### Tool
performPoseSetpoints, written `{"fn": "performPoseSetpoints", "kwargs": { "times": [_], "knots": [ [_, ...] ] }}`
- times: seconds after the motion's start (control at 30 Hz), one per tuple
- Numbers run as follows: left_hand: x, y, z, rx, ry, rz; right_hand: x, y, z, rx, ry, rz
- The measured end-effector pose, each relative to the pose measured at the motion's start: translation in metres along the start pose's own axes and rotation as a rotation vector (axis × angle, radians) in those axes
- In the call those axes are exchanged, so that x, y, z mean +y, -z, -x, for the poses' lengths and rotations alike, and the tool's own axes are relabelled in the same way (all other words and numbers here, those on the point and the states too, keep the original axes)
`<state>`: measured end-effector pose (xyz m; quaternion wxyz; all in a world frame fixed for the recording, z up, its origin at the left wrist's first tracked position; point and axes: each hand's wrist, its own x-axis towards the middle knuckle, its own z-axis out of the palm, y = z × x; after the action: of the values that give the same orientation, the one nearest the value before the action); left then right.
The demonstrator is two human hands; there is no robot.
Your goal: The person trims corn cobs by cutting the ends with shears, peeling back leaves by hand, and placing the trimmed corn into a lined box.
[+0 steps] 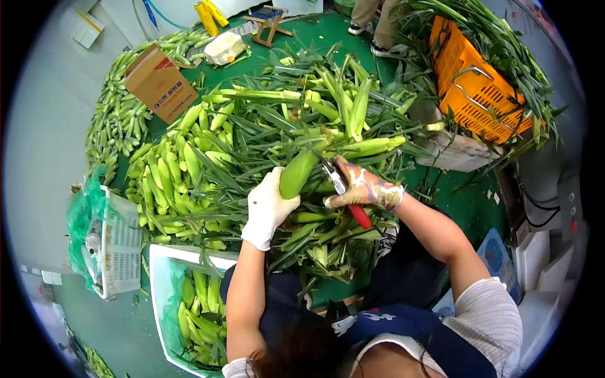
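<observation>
Green corn ear point(299, 174), husk on, smooth w/ stalk end up, is gripped in L hand's point(270, 200) closed fingers, near pile's point(252, 120) ctr. Red-handled pruners point(340, 183) are held in R hand point(367, 186), beside ear's stalk end.

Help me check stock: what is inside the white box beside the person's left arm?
Green corn ears lie heaped in the white box, with green plastic along one side. Whatever is beneath the top ears is covered, and the left arm hides part of the box.

Leafy heap point(252, 135) blocking fwd, orange crate point(469, 79) far R, green floor point(463, 205) nearer R, prob. passable
</observation>
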<state>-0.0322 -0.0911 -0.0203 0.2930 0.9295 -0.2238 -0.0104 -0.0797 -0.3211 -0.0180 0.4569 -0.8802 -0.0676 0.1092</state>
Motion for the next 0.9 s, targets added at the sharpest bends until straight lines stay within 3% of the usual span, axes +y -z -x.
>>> {"fn": "performPoseSetpoints", "kwargs": {
  "times": [0.07, 0.1, 0.23, 0.27, 0.33, 0.4, 0.47, 0.5, 0.53, 0.6, 0.63, 0.67, 0.7, 0.87, 0.9],
  "knots": [
    [0.003, 0.003, -0.001, -0.033, -0.004, 0.036, 0.000, 0.003, 0.001, -0.044, -0.022, 0.055],
    [0.000, 0.003, 0.000, 0.047, -0.078, 0.052, 0.004, 0.004, 0.001, -0.042, -0.025, 0.058],
    [-0.014, 0.017, -0.008, -0.046, -0.015, 0.127, 0.014, -0.014, 0.010, -0.096, -0.097, -0.550],
    [-0.017, 0.017, -0.009, -0.158, 0.019, 0.311, 0.011, -0.017, 0.013, -0.111, -0.120, -0.691],
    [-0.019, 0.017, -0.013, -0.423, 0.101, 0.644, 0.009, -0.023, 0.015, -0.048, -0.151, -0.677],
    [-0.025, 0.012, -0.009, -0.546, 0.218, 1.002, 0.013, -0.033, 0.011, 0.142, -0.076, -0.531],
    [-0.037, 0.019, 0.003, -0.613, 0.344, 1.289, 0.026, -0.003, 0.002, 0.378, -0.268, -0.760],
    [-0.042, 0.020, 0.010, -0.550, 0.293, 1.314, 0.057, 0.008, -0.012, 0.497, -0.274, -0.680],
    [-0.050, 0.020, 0.016, -0.570, 0.290, 1.363, 0.054, 0.032, -0.003, 0.337, -0.192, -0.810],
    [-0.047, 0.016, 0.022, -0.533, 0.244, 1.529, 0.033, 0.036, 0.004, 0.116, -0.234, -0.669],
    [-0.047, 0.010, 0.020, -0.571, 0.228, 1.605, 0.038, 0.022, 0.003, -0.016, -0.143, -0.549],
    [-0.040, 0.009, 0.021, -0.559, 0.224, 1.628, 0.022, 0.010, 0.015, -0.185, -0.152, -0.704],
    [-0.038, 0.007, 0.020, -0.583, 0.222, 1.605, 0.013, -0.002, 0.017, -0.287, -0.065, -0.553],
    [-0.034, -0.009, 0.008, -0.627, 0.167, 1.618, -0.014, -0.031, 0.034, -0.375, -0.053, -0.429],
    [-0.034, -0.013, 0.007, -0.622, 0.170, 1.622, -0.014, -0.035, 0.033, -0.307, -0.069, -0.456]
  ]
}}
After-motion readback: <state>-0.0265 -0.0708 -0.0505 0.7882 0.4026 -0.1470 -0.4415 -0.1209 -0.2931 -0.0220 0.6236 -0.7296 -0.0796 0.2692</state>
